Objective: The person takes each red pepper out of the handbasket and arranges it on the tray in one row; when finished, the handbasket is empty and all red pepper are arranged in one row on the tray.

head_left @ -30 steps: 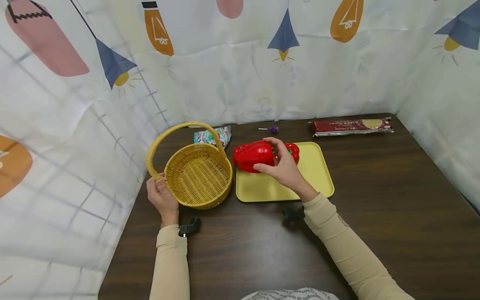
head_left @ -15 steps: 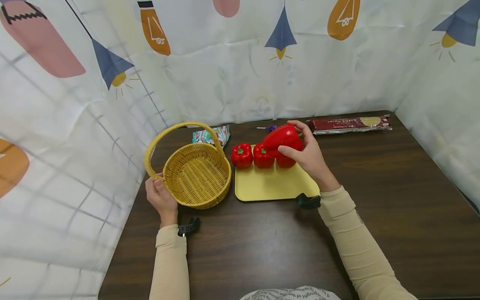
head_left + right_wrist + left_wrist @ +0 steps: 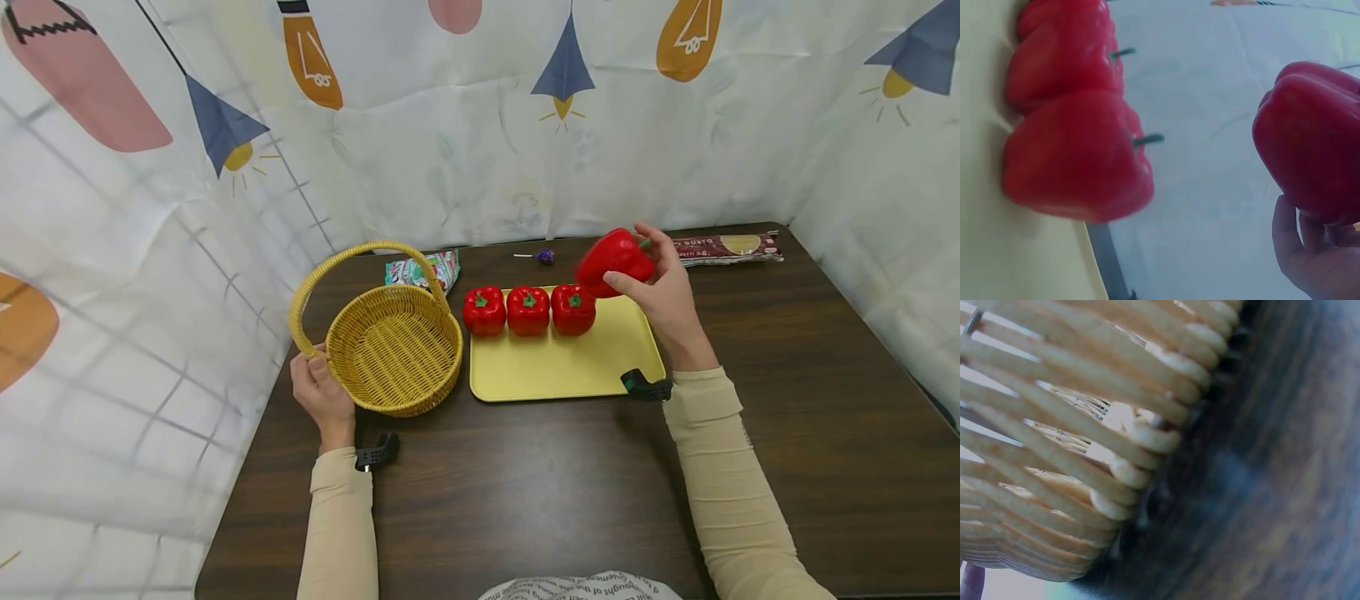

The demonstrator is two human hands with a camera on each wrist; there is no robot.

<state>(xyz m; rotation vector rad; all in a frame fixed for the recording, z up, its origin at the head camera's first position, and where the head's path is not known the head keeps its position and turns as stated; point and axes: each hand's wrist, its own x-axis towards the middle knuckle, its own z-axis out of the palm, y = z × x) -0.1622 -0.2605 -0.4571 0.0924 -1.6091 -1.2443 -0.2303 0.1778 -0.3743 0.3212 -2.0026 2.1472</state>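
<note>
My right hand (image 3: 670,304) grips a red bell pepper (image 3: 615,262) in the air, above the back right part of the yellow tray (image 3: 540,375). Its green stem points toward the fingers. In a row along the tray's back stand three more red peppers (image 3: 528,311), stems up. The right wrist view shows the held pepper (image 3: 1313,144) apart from the row. At the left, my left hand (image 3: 324,396) holds the rim of a yellow woven basket (image 3: 397,350) by the foot of its raised handle. The left wrist view is filled by the basket's weave (image 3: 1066,425).
Behind the basket lies a shiny snack packet (image 3: 423,270). A small purple flower on a stick (image 3: 543,256) rests near the back edge. A long dark red package (image 3: 727,248) lies at the back right, partly behind my right hand. A printed curtain (image 3: 450,150) hangs behind the table.
My right hand has carried the pepper rightward from the tray's left end, over the others, to its right side. All three peppers in the row now show. The left hand and basket stay put.
</note>
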